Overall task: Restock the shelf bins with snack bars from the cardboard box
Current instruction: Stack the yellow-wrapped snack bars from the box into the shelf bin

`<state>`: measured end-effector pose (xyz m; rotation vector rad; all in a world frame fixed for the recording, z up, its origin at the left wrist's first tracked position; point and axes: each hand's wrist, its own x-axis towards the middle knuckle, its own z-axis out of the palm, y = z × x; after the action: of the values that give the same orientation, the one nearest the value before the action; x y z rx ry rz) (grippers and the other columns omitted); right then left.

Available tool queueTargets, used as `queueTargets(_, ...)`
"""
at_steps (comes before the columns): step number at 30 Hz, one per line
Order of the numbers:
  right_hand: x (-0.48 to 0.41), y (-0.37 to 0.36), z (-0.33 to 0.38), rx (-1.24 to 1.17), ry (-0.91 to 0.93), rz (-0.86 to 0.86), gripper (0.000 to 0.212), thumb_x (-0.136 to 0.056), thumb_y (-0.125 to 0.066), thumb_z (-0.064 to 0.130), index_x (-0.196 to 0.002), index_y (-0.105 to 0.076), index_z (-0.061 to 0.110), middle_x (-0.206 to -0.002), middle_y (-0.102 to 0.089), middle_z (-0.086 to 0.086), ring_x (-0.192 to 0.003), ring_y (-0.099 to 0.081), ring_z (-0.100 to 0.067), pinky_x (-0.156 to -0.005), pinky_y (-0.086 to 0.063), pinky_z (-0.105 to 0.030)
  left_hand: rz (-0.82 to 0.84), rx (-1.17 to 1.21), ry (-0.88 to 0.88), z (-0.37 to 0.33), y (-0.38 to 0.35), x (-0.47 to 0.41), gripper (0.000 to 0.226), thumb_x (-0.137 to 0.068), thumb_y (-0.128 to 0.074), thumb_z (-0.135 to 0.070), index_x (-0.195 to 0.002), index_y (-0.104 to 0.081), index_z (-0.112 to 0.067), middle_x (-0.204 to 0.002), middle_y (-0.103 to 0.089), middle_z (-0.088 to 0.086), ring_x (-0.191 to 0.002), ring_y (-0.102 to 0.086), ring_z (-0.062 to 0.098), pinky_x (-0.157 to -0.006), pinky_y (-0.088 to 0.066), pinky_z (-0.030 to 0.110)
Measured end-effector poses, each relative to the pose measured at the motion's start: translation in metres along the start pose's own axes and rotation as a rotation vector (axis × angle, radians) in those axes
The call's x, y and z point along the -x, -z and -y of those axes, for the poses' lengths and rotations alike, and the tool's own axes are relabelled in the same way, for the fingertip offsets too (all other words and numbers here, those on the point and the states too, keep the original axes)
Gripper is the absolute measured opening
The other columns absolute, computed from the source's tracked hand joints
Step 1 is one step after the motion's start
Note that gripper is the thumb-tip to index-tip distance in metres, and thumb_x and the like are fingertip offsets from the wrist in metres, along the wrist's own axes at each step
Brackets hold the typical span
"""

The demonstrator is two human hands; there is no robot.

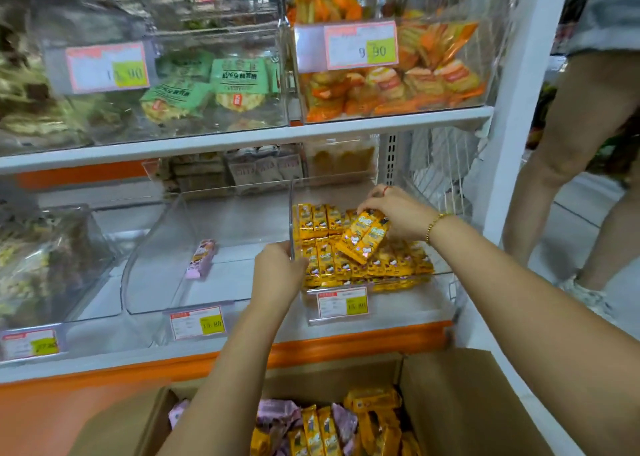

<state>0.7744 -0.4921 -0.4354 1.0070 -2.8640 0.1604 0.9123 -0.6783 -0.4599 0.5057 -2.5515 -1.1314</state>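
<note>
Here, two yellow snack bars (363,239) are pinched in the right hand (398,213), held tilted just above the rows already laid in the right clear bin (408,300). The bin's left wall is gripped by the left hand (277,272). More bars are seen in the cardboard box (460,403) below.

snack bars (360,241) yellow | lone bar (202,259) seemingly pink-purple | shelf edge (346,343) orange

The white shelf (114,350) carries three clear bins (152,255) side by side.
</note>
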Motion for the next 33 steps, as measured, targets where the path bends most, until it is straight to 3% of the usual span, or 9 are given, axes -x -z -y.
queueTargets(5,-0.036,-0.002,-0.021,0.201,-0.059,0.155,0.056,-0.086,-0.058,0.004,-0.135,-0.048,0.03,-0.128,-0.051,-0.009,-0.115,-0.05,-0.027,-0.091,-0.041,-0.031,0.005,0.038,-0.018,0.008,0.0,-0.004,0.011,-0.087,-0.061,-0.013,-0.08,-0.067,-0.018,-0.069,-0.064,0.005,-0.059,-0.056,0.013,-0.05,-0.037,0.02)
queueTargets(11,-0.055,-0.021,-0.014,0.08,-0.221,0.077,0.05,-0.089,-0.046,-0.003,-0.135,-0.049,0.015,-0.132,-0.052,-0.015,-0.117,-0.052,-0.03,-0.095,-0.047,-0.036,0.033,0.122,-0.041,0.012,-0.002,-0.008,0.013,-0.087,-0.062,-0.014,-0.082,-0.067,-0.025,-0.077,-0.07,0.006,-0.073,-0.065,0.019,-0.058,-0.046,0.024)
queueTargets(14,-0.056,-0.026,-0.007,-0.026,-0.43,-0.016,0.025,-0.095,-0.048,0.009,-0.114,-0.06,-0.002,-0.115,-0.061,-0.017,-0.106,-0.059,-0.029,-0.089,-0.049,-0.036,0.057,0.155,-0.022,0.016,-0.003,-0.009,0.017,-0.086,-0.063,-0.01,-0.093,-0.072,-0.022,-0.084,-0.072,0.004,-0.082,-0.068,0.019,-0.068,-0.05,0.03)
queueTargets(18,-0.048,-0.024,0.0,-0.334,-0.51,0.197,0.041,-0.08,-0.071,0.046,-0.074,-0.058,0.007,-0.067,-0.062,-0.005,-0.06,-0.057,-0.016,-0.064,-0.049,-0.028,0.079,0.216,-0.028,0.022,-0.003,-0.012,0.019,-0.087,-0.065,-0.011,-0.1,-0.073,-0.021,-0.083,-0.07,-0.009,-0.079,-0.065,0.003,-0.063,-0.046,0.015)
queueTargets(20,-0.05,-0.028,0.004,-0.283,-0.532,0.24,0.041,-0.073,-0.078,0.044,-0.075,-0.059,0.008,-0.063,-0.06,-0.002,-0.058,-0.057,-0.014,-0.062,-0.048,-0.026,0.081,0.231,-0.025,0.023,-0.003,-0.013,0.019,-0.087,-0.064,-0.012,-0.103,-0.072,-0.021,-0.084,-0.069,-0.01,-0.078,-0.063,0.001,-0.061,-0.043,0.012)
queueTargets(22,-0.056,-0.031,0.007,-0.238,-0.55,0.166,0.041,-0.074,-0.08,0.036,-0.094,-0.065,0.004,-0.072,-0.064,-0.003,-0.072,-0.063,-0.017,-0.074,-0.053,-0.028,0.087,0.241,-0.019,0.023,-0.002,-0.014,0.02,-0.088,-0.064,-0.012,-0.105,-0.072,-0.02,-0.086,-0.069,-0.009,-0.079,-0.063,0.002,-0.062,-0.043,0.012)
queueTargets(26,-0.068,-0.038,0.009,-0.28,-0.601,0.09,0.057,-0.073,-0.081,0.029,-0.119,-0.06,0.003,-0.115,-0.065,-0.011,-0.105,-0.063,-0.027,-0.09,-0.052,-0.036,0.107,0.246,-0.008,0.022,-0.002,-0.012,0.019,-0.089,-0.063,-0.012,-0.104,-0.071,-0.018,-0.089,-0.072,-0.004,-0.083,-0.066,0.009,-0.068,-0.049,0.019)
queueTargets(29,-0.071,-0.041,0.011,-0.286,-0.61,0.043,0.058,-0.074,-0.081,0.029,-0.123,-0.06,0.006,-0.121,-0.064,-0.01,-0.11,-0.061,-0.026,-0.093,-0.051,-0.036,0.098,0.231,0.0,0.022,-0.003,-0.012,0.017,-0.09,-0.063,-0.013,-0.104,-0.071,-0.017,-0.092,-0.072,0.0,-0.086,-0.067,0.015,-0.07,-0.051,0.025)
queueTargets(33,-0.07,-0.044,0.011,-0.335,-0.588,0.008,0.07,-0.074,-0.08,0.023,-0.136,-0.05,0.01,-0.129,-0.059,-0.011,-0.118,-0.056,-0.026,-0.099,-0.047,-0.036,0.103,0.24,0.011,0.02,-0.003,-0.012,0.021,-0.09,-0.063,-0.012,-0.109,-0.07,-0.016,-0.099,-0.072,0.0,-0.085,-0.066,0.011,-0.063,-0.045,0.017)
